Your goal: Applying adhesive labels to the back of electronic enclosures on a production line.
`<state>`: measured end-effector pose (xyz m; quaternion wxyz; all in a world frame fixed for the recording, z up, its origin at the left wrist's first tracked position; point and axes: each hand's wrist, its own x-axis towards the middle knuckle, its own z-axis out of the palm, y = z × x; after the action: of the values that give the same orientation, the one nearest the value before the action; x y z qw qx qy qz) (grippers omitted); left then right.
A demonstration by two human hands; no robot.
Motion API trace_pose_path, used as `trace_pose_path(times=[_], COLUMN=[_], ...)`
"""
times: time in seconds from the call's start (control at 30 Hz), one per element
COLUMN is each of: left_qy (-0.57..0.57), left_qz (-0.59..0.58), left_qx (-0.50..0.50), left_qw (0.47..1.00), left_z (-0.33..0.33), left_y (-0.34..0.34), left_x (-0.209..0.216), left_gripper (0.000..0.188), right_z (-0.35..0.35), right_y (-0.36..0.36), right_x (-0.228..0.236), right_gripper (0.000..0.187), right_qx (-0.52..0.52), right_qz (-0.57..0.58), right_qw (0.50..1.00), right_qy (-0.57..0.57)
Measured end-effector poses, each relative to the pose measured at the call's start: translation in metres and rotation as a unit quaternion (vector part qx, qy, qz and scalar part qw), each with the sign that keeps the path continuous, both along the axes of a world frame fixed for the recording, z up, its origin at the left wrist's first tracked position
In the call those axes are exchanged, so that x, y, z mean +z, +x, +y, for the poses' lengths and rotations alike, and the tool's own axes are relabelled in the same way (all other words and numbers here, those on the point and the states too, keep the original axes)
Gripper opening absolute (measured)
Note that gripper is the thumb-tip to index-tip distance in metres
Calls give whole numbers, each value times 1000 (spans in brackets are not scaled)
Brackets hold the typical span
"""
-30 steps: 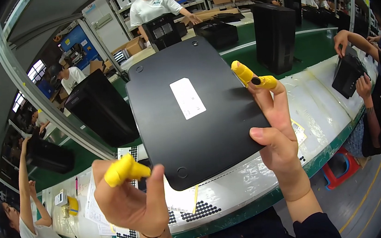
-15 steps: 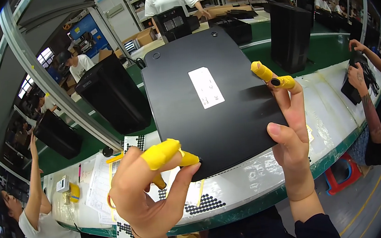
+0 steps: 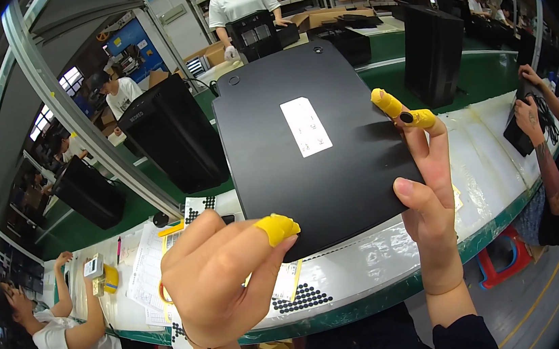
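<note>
A flat black case (image 3: 265, 169) with rounded corners and a white label (image 3: 306, 126) is held up, tilted, in front of me. Small round pads (image 3: 234, 80) sit at its far corners. My right hand (image 3: 424, 180) grips its right edge, thumb on the near face; a black round pad (image 3: 407, 117) sticks to a finger wrapped in yellow tape. At the lower left corner, my left hand (image 3: 228, 268) presses a taped index finger and thumb together against the case. Whatever lies under those fingertips is hidden.
Below lies a white-topped bench with sheets of black round pads (image 3: 303, 297) and papers (image 3: 143, 270). Tall black units (image 3: 173, 134) stand on the green conveyor (image 3: 379, 82) beyond. Co-workers are at both sides and opposite. A metal post (image 3: 93, 119) rises at left.
My left index finger and thumb have closed down onto the case's corner; a dark dot seen at their tips before is now hidden. The co-worker at left has lowered an arm to the bench.
</note>
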<state>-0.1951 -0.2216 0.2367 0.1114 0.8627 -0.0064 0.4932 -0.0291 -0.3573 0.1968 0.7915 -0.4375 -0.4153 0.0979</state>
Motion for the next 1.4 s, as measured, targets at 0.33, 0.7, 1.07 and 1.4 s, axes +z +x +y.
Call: trace_pose_path(times=[0.33, 0.7, 1.07, 1.4], left_qy=[-46, -224, -48, -230], left_qz=[-32, 69, 38, -205], left_qx=[-13, -129, -112, -108], left_qw=[998, 964, 992, 945], left_z=[-2, 4, 10, 11], left_y=[-1, -1, -15, 24], left_x=[-5, -4, -37, -37], left_gripper=[31, 53, 87, 103], right_z=[-2, -9, -17, -58], right_y=[-2, -1, -2, -16], right_x=[-4, -17, -32, -44], right_gripper=[69, 63, 54, 34], right_qx=[-3, 10, -40, -42], right_qz=[-6, -56, -37, -149], right_qw=[1000, 998, 996, 987], right_qy=[-7, 30, 71, 53])
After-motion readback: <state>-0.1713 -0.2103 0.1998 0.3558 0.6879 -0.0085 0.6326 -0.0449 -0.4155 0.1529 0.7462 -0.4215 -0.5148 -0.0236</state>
